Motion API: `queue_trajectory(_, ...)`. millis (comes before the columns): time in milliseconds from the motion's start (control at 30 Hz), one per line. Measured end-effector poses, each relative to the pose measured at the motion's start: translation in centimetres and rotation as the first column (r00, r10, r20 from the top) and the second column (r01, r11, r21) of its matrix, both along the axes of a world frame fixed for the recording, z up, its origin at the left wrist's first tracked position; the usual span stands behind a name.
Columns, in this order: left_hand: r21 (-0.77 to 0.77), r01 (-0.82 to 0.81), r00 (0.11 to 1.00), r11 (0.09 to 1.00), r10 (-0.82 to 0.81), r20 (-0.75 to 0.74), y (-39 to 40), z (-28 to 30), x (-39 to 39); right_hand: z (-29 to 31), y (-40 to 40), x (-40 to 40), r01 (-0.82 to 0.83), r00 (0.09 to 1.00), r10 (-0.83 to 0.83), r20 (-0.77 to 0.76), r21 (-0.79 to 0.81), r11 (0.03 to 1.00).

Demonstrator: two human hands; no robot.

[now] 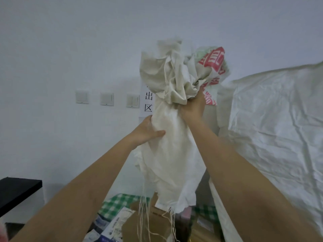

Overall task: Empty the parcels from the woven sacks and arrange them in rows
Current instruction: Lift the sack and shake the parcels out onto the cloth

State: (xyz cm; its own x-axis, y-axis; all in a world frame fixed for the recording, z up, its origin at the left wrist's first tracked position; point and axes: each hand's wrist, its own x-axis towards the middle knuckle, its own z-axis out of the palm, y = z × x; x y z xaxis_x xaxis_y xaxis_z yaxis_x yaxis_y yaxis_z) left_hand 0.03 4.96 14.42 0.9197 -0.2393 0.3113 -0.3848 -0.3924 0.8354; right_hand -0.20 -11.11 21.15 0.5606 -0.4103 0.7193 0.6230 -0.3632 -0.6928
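I hold a white woven sack point(173, 154) up high in front of the wall, its frayed open end hanging down with loose threads. My left hand point(148, 130) grips its bunched middle from the left. Higher up, my right hand point(194, 106) grips the crumpled top, where red printing shows. Below the sack lie several parcels point(139, 222): brown cardboard boxes and grey plastic mailers with labels, on a green checked cloth point(120, 204).
A large white woven sack point(272, 130) stands full at the right, close to my right arm. A black shelf edge point(19, 191) juts out at lower left. Wall switches point(106, 99) and a paper sign point(148, 102) are behind.
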Motion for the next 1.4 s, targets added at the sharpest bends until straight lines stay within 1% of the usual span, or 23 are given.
queue_trajectory(67,0.003,-0.034,0.999,0.999,0.034,-0.008,0.1,0.2,-0.1,0.2,0.4,-0.2,-0.030,1.000,0.030,-0.007,0.028,0.999)
queue_trajectory(167,0.048,-0.122,0.993,0.991,0.122,-0.002,0.3,0.4,0.1,0.7,0.5,-0.4,-0.055,0.998,0.049,0.042,0.139,0.989)
queue_trajectory(267,0.144,-0.245,0.969,0.959,0.244,0.026,0.2,0.7,0.0,1.4,0.9,-0.8,-0.069,0.998,0.070,-0.001,0.101,0.993)
queue_trajectory(333,0.208,-0.306,0.952,0.929,0.301,0.059,0.1,1.0,-0.2,1.8,0.9,-1.1,-0.119,0.993,0.117,0.019,0.179,0.977)
queue_trajectory(400,0.208,-0.340,0.940,0.917,0.328,0.088,0.1,1.6,-0.5,2.4,0.7,-1.6,-0.189,0.982,0.185,0.041,0.277,0.942)
queue_trajectory(500,0.181,-0.385,0.922,0.905,0.367,0.124,0.2,1.7,-1.0,1.9,-0.4,-1.8,-0.205,0.975,0.219,-0.021,0.277,0.939)
queue_trajectory(567,0.168,-0.414,0.908,0.894,0.393,0.149,0.6,1.1,-1.0,1.1,-1.3,-1.4,-0.211,0.965,0.244,-0.094,0.271,0.939)
queue_trajectory(633,0.130,-0.404,0.913,0.905,0.390,0.123,1.2,0.4,-0.8,0.2,-2.3,-1.3,-0.207,0.947,0.265,-0.183,0.286,0.936)
queue_trajectory(700,0.116,-0.366,0.930,0.923,0.361,0.062,2.0,-0.2,-0.5,-0.7,-3.1,-1.4,-0.243,0.921,0.313,-0.231,0.287,0.927)
queue_trajectory(800,0.120,-0.215,0.976,0.969,0.218,-0.009,2.8,-1.0,-0.4,-2.3,-3.7,-1.9,-0.316,0.876,0.382,-0.295,0.248,0.916)
queue_trajectory(867,0.139,-0.126,0.992,0.982,0.124,0.017,2.7,-1.9,-0.7,-3.2,-3.9,-2.3,-0.373,0.847,0.425,-0.319,0.212,0.903)
queue_trajectory(933,0.177,-0.107,0.992,0.978,0.094,0.084,2.2,-3.0,-0.9,-4.2,-3.6,-2.8,-0.408,0.813,0.442,-0.378,0.172,0.897)
queue_trajectory(1000,0.168,-0.106,0.988,0.980,0.086,0.127,1.8,-4.2,-1.2,-5.5,-3.3,-2.7,-0.440,0.769,0.448,-0.455,0.130,0.888)
queue_trajectory(1100,0.068,0.019,0.993,0.998,-0.027,0.114,1.5,-6.4,-1.6,-7.5,-2.7,-2.5,-0.479,0.705,0.418,-0.573,0.050,0.876)
queue_trajectory(1133,0.067,0.060,0.993,0.996,-0.066,0.094,1.5,-7.3,-1.7,-8.1,-2.1,-2.5,-0.488,0.682,0.386,-0.621,0.008,0.873)
queue_trajectory(1167,0.085,0.081,0.994,0.993,-0.087,0.068,1.3,-8.1,-1.8,-8.7,-1.6,-2.5,-0.491,0.684,0.325,-0.653,-0.082,0.867)
queue_trajectory(1200,0.090,0.081,0.996,0.993,-0.085,0.042,1.2,-8.9,-1.8,-9.2,-0.8,-2.6,-0.474,0.710,0.258,-0.655,-0.175,0.863)
queue_trajectory(1233,0.066,0.066,0.997,0.996,-0.068,0.028,1.1,-9.5,-1.7,-9.6,-0.2,-2.5,-0.439,0.752,0.226,-0.619,-0.215,0.873)
queue_trajectory(1267,0.018,0.041,0.999,0.999,-0.041,0.009,1.1,-10.1,-1.6,-10.1,0.3,-2.7,-0.406,0.777,0.246,-0.580,-0.163,0.899)
queue_trajectory(1300,-0.020,0.007,1.000,1.000,-0.007,-0.007,1.1,-10.3,-1.5,-10.5,0.4,-2.7,-0.375,0.787,0.296,-0.540,-0.038,0.926)
queue_trajectory(1333,-0.043,-0.025,1.000,0.999,0.024,-0.018,1.2,-10.4,-1.5,-10.8,0.3,-2.8,-0.358,0.794,0.339,-0.504,0.062,0.932)
queue_trajectory(1367,-0.056,-0.049,0.998,0.997,0.047,-0.030,1.4,-10.5,-1.3,-11.1,0.0,-2.7,-0.361,0.801,0.373,-0.469,0.120,0.925)
queue_trajectory(1400,-0.068,-0.058,0.998,0.996,0.056,-0.040,1.5,-10.6,-1.1,-11.2,-0.4,-2.7,-0.390,0.801,0.388,-0.455,0.095,0.916)
